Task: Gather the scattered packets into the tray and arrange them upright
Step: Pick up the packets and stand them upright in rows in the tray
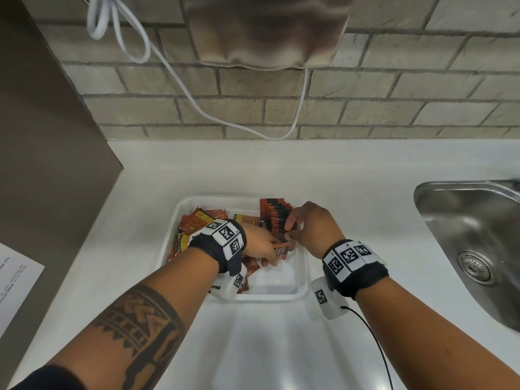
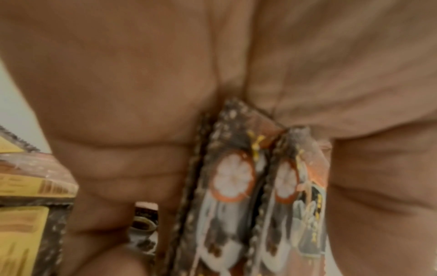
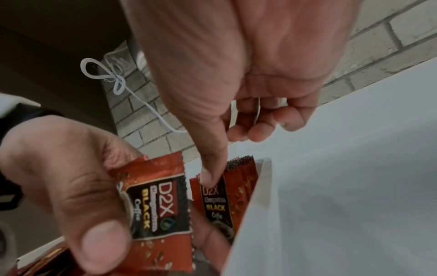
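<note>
A white tray (image 1: 281, 296) sits on the counter. A row of red-and-black coffee packets (image 1: 277, 212) stands upright along its back right side. Loose packets (image 1: 197, 220) lie piled in the left part. My left hand (image 1: 274, 250) is over the tray's middle and grips two or three packets (image 2: 231, 186) between thumb and fingers; the front one (image 3: 160, 214) reads "Black Coffee". My right hand (image 1: 292, 229) is at the near end of the upright row. Its thumb (image 3: 210, 177) presses the face of the front upright packet (image 3: 217, 201), and its other fingers are curled.
A steel sink (image 1: 464, 235) is set into the counter at the right. A white cable (image 1: 197, 108) hangs down the brick wall behind the tray. A sheet of paper (image 1: 14, 277) lies at the left edge, beside a brown panel (image 1: 42, 136).
</note>
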